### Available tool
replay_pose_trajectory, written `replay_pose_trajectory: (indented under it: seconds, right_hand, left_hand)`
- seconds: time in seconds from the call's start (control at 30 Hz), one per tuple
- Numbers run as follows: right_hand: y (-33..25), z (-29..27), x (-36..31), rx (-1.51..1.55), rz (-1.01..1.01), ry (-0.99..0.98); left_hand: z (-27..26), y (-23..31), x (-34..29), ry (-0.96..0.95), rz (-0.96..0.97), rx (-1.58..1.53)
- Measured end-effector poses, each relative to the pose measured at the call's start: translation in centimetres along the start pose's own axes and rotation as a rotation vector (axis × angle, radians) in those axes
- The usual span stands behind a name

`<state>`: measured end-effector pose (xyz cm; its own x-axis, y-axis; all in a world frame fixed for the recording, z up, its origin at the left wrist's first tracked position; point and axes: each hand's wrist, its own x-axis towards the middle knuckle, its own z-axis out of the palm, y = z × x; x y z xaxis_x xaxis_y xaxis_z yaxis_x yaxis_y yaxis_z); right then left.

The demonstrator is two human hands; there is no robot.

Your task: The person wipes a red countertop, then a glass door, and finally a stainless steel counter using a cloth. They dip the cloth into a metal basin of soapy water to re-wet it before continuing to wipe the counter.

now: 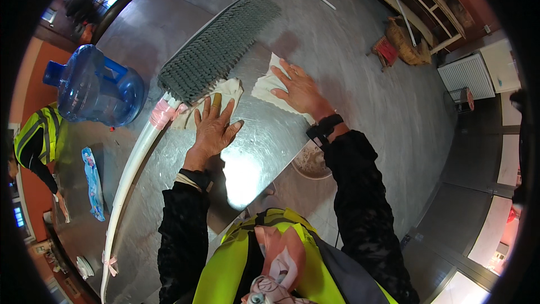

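My left hand (212, 128) lies flat, fingers spread, on a crumpled off-white cloth (229, 91) on the shiny metal table (264, 135). One of its fingers has a yellowish wrap. At the table's right edge, my right hand (302, 91) rests open on a second white cloth (265, 85). Just beyond my left hand is a large broom (216, 42) with dense grey-green bristles facing up. Pink tape binds its head to a long white handle (132, 171), which curves toward the lower left.
A blue water jug (101, 87) lies on its side at the left, above a blue packet (93, 183). Another person in a yellow vest (39, 135) reaches onto the table. Below its right edge sits a bowl (312, 161). A wooden frame (419, 0) stands far right.
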<state>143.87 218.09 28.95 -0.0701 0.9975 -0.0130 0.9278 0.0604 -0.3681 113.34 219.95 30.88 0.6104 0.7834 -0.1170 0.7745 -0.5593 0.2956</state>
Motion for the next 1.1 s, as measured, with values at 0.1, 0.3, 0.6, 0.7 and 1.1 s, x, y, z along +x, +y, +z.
replay_pose_trajectory:
  seconds: [0.1, 0.3, 0.6, 0.7, 1.1]
  right_hand:
    - [0.3, 0.0, -3.3, -0.023, 0.009, 0.061]
    - [-1.0, 0.7, -7.8, -0.164, 0.073, 0.173]
    - [-4.5, 3.1, -11.9, -0.18, 0.14, 0.32]
    - [-6.1, 4.1, -13.2, -0.169, 0.145, 0.356]
    - [-11.8, 6.2, -17.2, -0.109, 0.177, 0.353]
  left_hand:
    - [0.1, 0.7, -0.4, -0.008, 0.023, -0.004]
    - [1.0, 3.4, -2.2, -0.03, 0.101, 0.007]
    - [1.6, 4.7, -7.2, -0.025, 0.247, -0.007]
    - [1.8, 4.6, -8.9, -0.01, 0.286, -0.015]
    - [1.6, 4.9, -16.2, -0.117, 0.359, 0.002]
